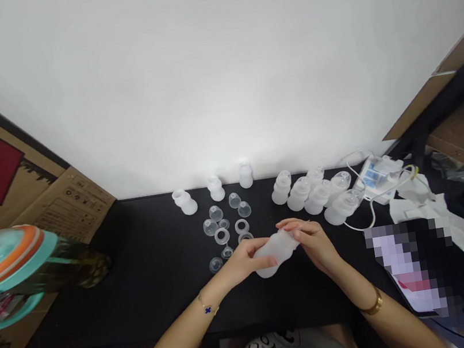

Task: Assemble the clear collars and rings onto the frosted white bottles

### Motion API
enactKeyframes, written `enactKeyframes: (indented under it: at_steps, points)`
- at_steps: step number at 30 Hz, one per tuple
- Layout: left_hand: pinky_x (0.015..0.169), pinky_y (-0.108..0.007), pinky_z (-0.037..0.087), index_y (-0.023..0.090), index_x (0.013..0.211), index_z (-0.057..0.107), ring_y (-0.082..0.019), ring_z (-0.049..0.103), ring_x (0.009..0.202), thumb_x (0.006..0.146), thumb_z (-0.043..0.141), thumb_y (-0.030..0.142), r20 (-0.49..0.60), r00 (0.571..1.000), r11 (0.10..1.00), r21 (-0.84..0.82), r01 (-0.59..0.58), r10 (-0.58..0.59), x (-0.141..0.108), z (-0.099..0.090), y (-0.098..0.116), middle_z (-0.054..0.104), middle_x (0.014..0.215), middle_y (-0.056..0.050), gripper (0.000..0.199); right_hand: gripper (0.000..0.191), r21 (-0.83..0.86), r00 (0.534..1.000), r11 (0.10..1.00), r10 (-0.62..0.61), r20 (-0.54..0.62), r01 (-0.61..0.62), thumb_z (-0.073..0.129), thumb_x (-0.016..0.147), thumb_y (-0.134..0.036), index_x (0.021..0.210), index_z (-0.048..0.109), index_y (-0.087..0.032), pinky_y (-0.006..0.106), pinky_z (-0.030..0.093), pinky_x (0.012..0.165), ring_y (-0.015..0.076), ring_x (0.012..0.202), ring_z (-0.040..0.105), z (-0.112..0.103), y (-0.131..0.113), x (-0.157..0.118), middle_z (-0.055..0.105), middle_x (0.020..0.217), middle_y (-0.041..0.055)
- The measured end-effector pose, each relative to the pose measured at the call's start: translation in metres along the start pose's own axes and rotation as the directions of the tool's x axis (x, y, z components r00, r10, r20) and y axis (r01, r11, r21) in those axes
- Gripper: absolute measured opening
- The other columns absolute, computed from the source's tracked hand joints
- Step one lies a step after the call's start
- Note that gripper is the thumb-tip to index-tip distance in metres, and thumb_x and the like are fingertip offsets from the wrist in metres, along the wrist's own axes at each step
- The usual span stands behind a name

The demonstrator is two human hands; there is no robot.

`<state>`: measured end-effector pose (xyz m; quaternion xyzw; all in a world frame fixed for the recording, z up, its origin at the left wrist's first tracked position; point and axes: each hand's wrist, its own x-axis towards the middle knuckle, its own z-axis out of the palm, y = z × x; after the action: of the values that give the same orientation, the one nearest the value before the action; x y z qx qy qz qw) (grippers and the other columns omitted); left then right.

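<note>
A translucent white baby bottle (pixel 273 254) is held tilted above the black table, its top end pointing up and right. My left hand (pixel 247 260) is closed around the bottle's lower body. The fingers of my right hand (pixel 311 237) wrap around its top end, so what is fitted there is hidden. Beyond my left hand lie several clear domed caps (pixel 216 213), white collar rings (pixel 222 236) and clear nipples (pixel 227 252). Three open bottle bodies (pixel 215 188) stand near the wall. Several bottles with clear domed tops (pixel 298 194) are grouped to the right.
At the right are a white box with a cable (pixel 374 179), crumpled white paper (pixel 437 204) and a blurred-out screen device (pixel 420 268). A large teal and orange lidded jug (pixel 13 259) is at the left, beside a cardboard box (pixel 83 202). A white wall (pixel 218 83) bounds the black table (pixel 153 290).
</note>
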<state>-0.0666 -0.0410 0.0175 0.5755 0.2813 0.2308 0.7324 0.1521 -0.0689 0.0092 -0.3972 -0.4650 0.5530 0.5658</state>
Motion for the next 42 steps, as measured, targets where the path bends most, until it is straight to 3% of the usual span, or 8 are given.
enactKeyframes:
  at_steps: [9, 14, 18, 22, 26, 34, 42]
  points:
    - [0.069, -0.024, 0.040, 0.016, 0.118, 0.075, -0.015, 0.056, 0.077, 0.080, 0.079, 0.046, -0.074, 0.996, 0.990, 0.137, -0.029, 0.040, -0.001, 0.003, 0.000, 0.069, 0.092, -0.004, 0.049, 0.024, 0.009, 0.996, 0.998, 0.057, -0.072, -0.056, 0.085, 0.075, -0.049, 0.081, 0.084, -0.026, 0.041, 0.053, 0.082, 0.0302, 0.099, 0.070, 0.004, -0.002, 0.001, 0.079, 0.107, 0.0105]
    - [0.069, -0.025, 0.041, 0.014, 0.115, 0.076, -0.017, 0.059, 0.077, 0.077, 0.080, 0.050, -0.066, 0.998, 0.998, 0.068, 0.003, 0.001, 0.003, -0.002, -0.006, 0.071, 0.090, -0.005, 0.052, 0.028, -0.004, 0.993, 0.996, 0.094, -0.066, -0.094, 0.081, 0.079, -0.050, 0.091, 0.083, -0.025, 0.041, 0.053, 0.086, 0.0303, 0.104, 0.068, 0.005, -0.005, 0.001, 0.078, 0.112, 0.0106]
    - [0.072, -0.025, 0.043, 0.015, 0.115, 0.075, -0.018, 0.062, 0.080, 0.076, 0.082, 0.046, -0.084, 0.996, 0.999, 0.033, -0.001, 0.004, 0.005, -0.005, -0.008, 0.073, 0.094, -0.006, 0.050, 0.030, -0.033, 0.993, 0.994, 0.097, -0.069, -0.100, 0.076, 0.084, -0.049, 0.101, 0.080, -0.024, 0.037, 0.053, 0.081, 0.0274, 0.100, 0.066, 0.007, -0.007, 0.001, 0.075, 0.115, 0.0100]
    - [0.073, -0.026, 0.045, 0.016, 0.116, 0.075, -0.019, 0.064, 0.082, 0.076, 0.082, 0.045, -0.109, 0.994, 0.998, 0.067, -0.017, 0.024, 0.004, -0.004, -0.004, 0.074, 0.098, -0.006, 0.050, 0.028, -0.156, 0.989, 0.987, 0.000, -0.149, -0.023, 0.074, 0.085, -0.051, 0.086, 0.071, -0.023, 0.031, 0.050, 0.067, 0.0217, 0.080, 0.061, 0.009, -0.010, 0.003, 0.072, 0.096, 0.0066]
    - [0.070, -0.025, 0.045, 0.016, 0.118, 0.075, -0.017, 0.062, 0.079, 0.075, 0.083, 0.044, -0.096, 0.995, 0.991, 0.132, -0.006, 0.019, 0.000, 0.000, 0.000, 0.073, 0.096, -0.006, 0.052, 0.038, -0.342, 0.988, 0.939, -0.087, -0.131, 0.037, 0.067, 0.088, -0.054, 0.072, 0.060, -0.021, 0.028, 0.038, 0.056, 0.0156, 0.062, 0.047, 0.007, -0.013, 0.003, 0.056, 0.070, 0.0001]
    - [0.075, -0.027, 0.047, 0.018, 0.119, 0.075, -0.019, 0.063, 0.085, 0.076, 0.082, 0.044, -0.122, 0.992, 0.971, 0.237, -0.014, 0.044, -0.002, 0.003, 0.003, 0.073, 0.101, -0.006, 0.051, 0.051, -0.581, 0.983, 0.799, -0.185, 0.008, 0.155, 0.058, 0.094, -0.052, 0.056, 0.046, -0.021, 0.029, 0.030, 0.054, 0.0132, 0.055, 0.039, 0.002, -0.018, 0.003, 0.043, 0.056, -0.0023]
    - [0.084, -0.033, 0.052, 0.021, 0.126, 0.072, -0.023, 0.066, 0.093, 0.076, 0.080, 0.051, -0.200, 0.979, 0.913, 0.407, 0.038, 0.049, -0.005, 0.009, 0.003, 0.076, 0.108, -0.006, 0.059, 0.054, -0.670, 0.982, 0.729, -0.189, 0.004, 0.143, 0.052, 0.097, -0.046, 0.054, 0.031, -0.021, 0.029, 0.021, 0.050, 0.0111, 0.051, 0.029, -0.001, -0.014, 0.004, 0.028, 0.054, -0.0036]
